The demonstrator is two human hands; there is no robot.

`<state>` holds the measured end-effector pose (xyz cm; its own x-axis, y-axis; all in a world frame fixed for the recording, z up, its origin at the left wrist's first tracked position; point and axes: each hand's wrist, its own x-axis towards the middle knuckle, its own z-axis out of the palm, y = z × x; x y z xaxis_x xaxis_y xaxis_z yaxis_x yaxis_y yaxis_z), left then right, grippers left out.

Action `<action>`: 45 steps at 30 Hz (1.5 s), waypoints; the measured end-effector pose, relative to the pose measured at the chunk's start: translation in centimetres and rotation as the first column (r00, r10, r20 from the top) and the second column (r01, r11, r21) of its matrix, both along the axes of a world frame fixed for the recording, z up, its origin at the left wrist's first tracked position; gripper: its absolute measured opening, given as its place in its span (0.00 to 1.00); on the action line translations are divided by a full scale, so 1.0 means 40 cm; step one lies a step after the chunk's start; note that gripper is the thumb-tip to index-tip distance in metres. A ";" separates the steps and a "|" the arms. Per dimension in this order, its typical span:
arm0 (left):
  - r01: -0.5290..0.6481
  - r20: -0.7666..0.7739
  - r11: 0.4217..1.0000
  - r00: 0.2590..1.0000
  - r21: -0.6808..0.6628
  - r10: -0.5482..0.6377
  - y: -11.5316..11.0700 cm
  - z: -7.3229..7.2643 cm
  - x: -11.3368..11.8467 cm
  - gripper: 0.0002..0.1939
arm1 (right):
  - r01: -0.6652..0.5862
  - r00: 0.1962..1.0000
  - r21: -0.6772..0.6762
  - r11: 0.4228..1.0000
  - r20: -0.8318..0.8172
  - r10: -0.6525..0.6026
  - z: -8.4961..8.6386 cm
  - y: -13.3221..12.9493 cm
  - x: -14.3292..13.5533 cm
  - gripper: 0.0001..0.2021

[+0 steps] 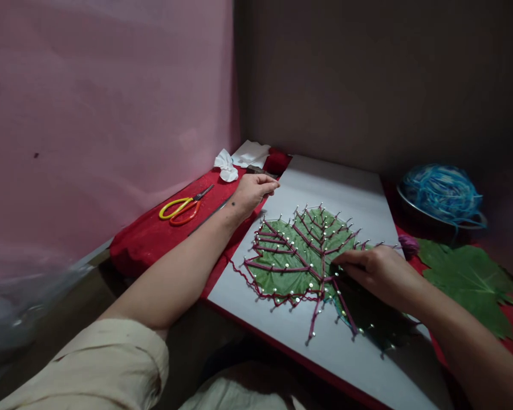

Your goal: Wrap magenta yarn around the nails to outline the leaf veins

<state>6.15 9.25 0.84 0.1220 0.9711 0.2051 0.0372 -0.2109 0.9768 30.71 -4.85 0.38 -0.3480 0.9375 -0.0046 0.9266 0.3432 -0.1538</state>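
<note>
A white board (299, 176) carries a green leaf (277, 276) with nails around its edge and along its veins. Purple yarn (277, 269) runs between the nails over the veins, dark red yarn (241, 273) lies along the lower left edge, and a little blue yarn (341, 310) shows at the bottom. Above the board's left edge, my left hand (254, 193) is pinched closed; whatever its fingertips hold is too small to make out. My right hand (380, 270) is over the leaf's right half, thumb and finger together near the middle vein. What they grip is hidden.
On the red cloth (141, 245) at left are scissors (183, 209) with yellow and orange handles, crumpled white paper (226, 166) and a dark hammer-like head (256, 169). To the right are a bowl (427, 213) of blue yarn (442, 191), purple yarn (408, 245) and another leaf (470, 279).
</note>
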 end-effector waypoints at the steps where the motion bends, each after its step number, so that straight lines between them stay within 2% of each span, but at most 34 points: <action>1: 0.002 0.002 1.000 1.000 -0.002 -0.002 0.002 -0.004 0.000 0.02 | -0.001 1.000 0.002 1.000 0.002 0.001 0.000 0.000 -0.001 0.14; 10: 0.024 0.023 0.997 1.000 -0.078 -0.022 0.025 -0.045 0.000 0.01 | -0.020 1.000 0.026 0.999 -0.001 0.020 0.001 -0.001 -0.005 0.14; 14: 0.019 -0.006 0.996 1.000 -0.087 -0.020 0.022 -0.045 0.001 0.02 | -0.031 0.999 0.073 0.997 -0.023 0.033 0.002 -0.002 -0.005 0.14; 21: 0.024 -0.027 0.991 0.999 -0.129 -0.027 0.016 -0.046 0.002 0.01 | -0.038 0.997 0.066 0.997 -0.060 0.042 0.004 -0.003 -0.005 0.15; 34: 0.019 -0.048 0.994 0.999 -0.104 -0.025 0.017 -0.048 0.006 0.02 | -0.027 0.999 0.080 0.996 -0.038 0.030 0.001 -0.004 -0.002 0.14; 45: 0.016 -0.067 0.993 0.997 -0.119 -0.024 0.012 -0.045 0.008 0.02 | 0.022 1.000 -0.003 1.000 0.021 -0.022 0.005 -0.002 -0.005 0.15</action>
